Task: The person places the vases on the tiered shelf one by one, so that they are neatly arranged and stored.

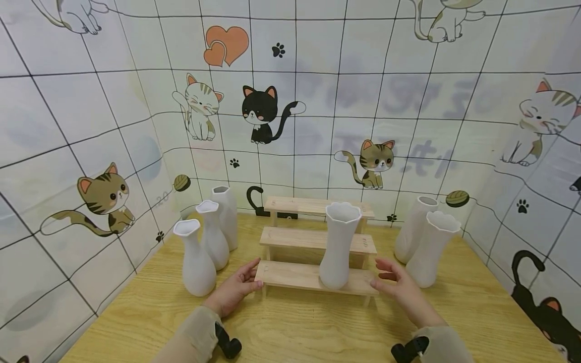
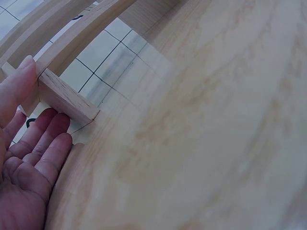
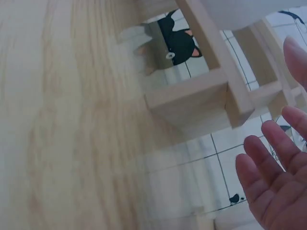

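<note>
light: bright, even | shadows: soft | head view: edges bowed | wrist views: blurred

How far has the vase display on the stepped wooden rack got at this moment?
Done: one white vase stands on the bottom step of the wooden rack. In hand: nothing is held; the left hand touches the rack's left end and the right hand sits open by its right end. Left: five vases on the table, three on the left and two on the right.

Your rack (image 1: 313, 276) is bare pale wood; vase (image 1: 338, 247) matt white, smooth; table (image 1: 290, 327) grained wood.
</note>
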The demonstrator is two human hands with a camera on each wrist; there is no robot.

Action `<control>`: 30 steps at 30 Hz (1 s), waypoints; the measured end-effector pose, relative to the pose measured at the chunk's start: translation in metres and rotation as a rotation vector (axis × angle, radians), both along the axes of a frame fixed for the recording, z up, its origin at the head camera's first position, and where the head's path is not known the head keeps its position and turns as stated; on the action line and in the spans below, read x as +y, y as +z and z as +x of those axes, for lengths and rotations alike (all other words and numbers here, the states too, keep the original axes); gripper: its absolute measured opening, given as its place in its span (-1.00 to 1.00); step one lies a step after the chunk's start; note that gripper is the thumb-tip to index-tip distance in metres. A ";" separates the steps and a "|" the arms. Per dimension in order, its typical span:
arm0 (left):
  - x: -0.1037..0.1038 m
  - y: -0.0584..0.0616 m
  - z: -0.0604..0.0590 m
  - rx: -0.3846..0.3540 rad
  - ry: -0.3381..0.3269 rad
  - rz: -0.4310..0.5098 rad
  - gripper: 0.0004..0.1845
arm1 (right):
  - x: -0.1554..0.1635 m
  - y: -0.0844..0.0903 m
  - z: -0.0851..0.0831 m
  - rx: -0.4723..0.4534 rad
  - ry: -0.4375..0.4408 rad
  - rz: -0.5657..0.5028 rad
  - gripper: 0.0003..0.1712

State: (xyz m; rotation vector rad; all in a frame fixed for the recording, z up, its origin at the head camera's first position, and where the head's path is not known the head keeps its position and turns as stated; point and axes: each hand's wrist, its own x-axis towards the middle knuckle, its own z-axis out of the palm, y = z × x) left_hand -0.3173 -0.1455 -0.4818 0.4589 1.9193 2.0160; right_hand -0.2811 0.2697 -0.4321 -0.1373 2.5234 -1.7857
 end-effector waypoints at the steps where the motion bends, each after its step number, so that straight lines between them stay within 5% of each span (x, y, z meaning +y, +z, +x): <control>1: 0.000 0.003 0.002 -0.003 -0.002 0.004 -0.19 | 0.002 -0.003 0.000 -0.007 0.008 -0.004 -0.22; 10: 0.002 0.005 0.005 0.007 0.009 -0.007 -0.20 | 0.014 -0.037 -0.010 -0.075 0.097 -0.091 -0.18; 16: 0.005 0.015 0.011 -0.007 0.033 -0.022 -0.20 | 0.014 -0.046 -0.011 -0.125 0.078 -0.102 -0.19; 23: 0.005 0.004 0.006 0.004 0.097 -0.055 -0.20 | 0.014 -0.050 -0.010 -0.125 0.072 -0.100 -0.21; 30: -0.001 0.001 0.012 0.079 0.191 -0.252 -0.23 | 0.013 -0.050 -0.008 -0.138 0.077 -0.098 -0.22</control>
